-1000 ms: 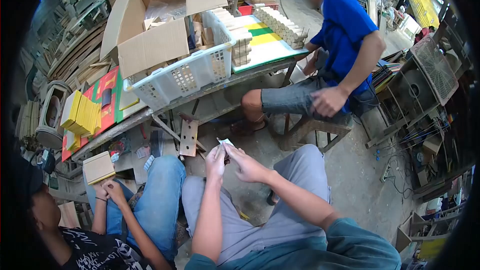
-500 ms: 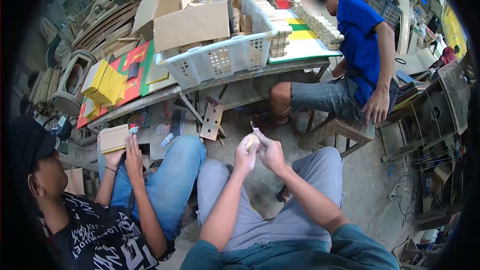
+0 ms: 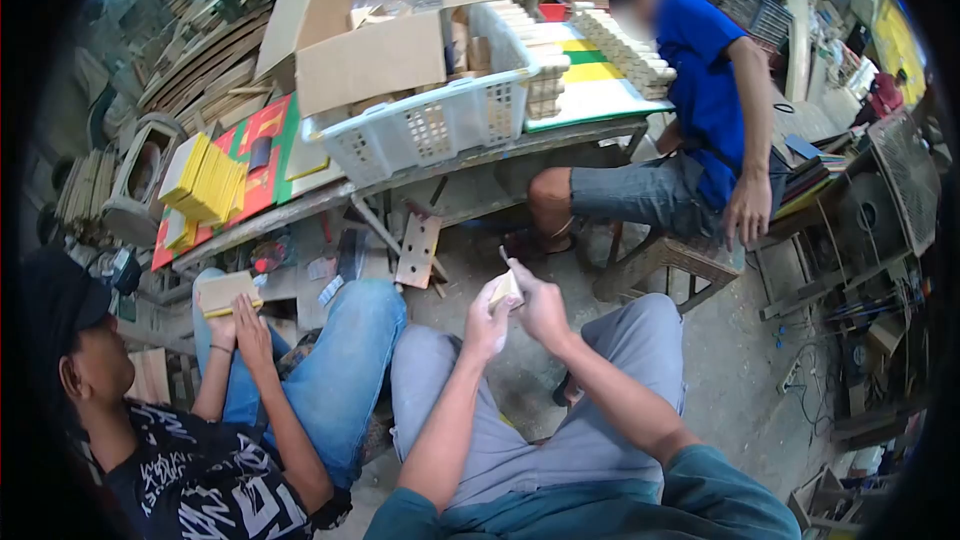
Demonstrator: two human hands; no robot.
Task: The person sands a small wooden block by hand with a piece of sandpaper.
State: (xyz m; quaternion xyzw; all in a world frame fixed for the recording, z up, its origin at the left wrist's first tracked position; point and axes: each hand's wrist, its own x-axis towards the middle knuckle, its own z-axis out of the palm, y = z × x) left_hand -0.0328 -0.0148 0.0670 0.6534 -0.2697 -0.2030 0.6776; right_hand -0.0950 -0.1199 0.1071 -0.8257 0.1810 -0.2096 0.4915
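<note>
A small pale wooden piece (image 3: 507, 289) is held above my lap, in the middle of the view. My left hand (image 3: 487, 318) has its fingers wrapped round it. My right hand (image 3: 542, 308) meets it from the right with bent fingers, and a thin dark strip (image 3: 504, 254) sticks up from its fingertips; what exactly that strip is cannot be made out. The two hands touch or nearly touch at the piece.
At the left a seated person holds a flat wooden block (image 3: 228, 295). Another person in a blue shirt (image 3: 700, 70) sits at the right. Ahead, a bench carries a white crate (image 3: 430, 130), a cardboard box (image 3: 370, 65), yellow-edged boards (image 3: 205, 178) and stacked wooden pieces (image 3: 625, 50).
My hands have turned slightly around the wooden piece, which now shows a different face. The person at the left has lowered the block a little and laid a hand over its edge.
</note>
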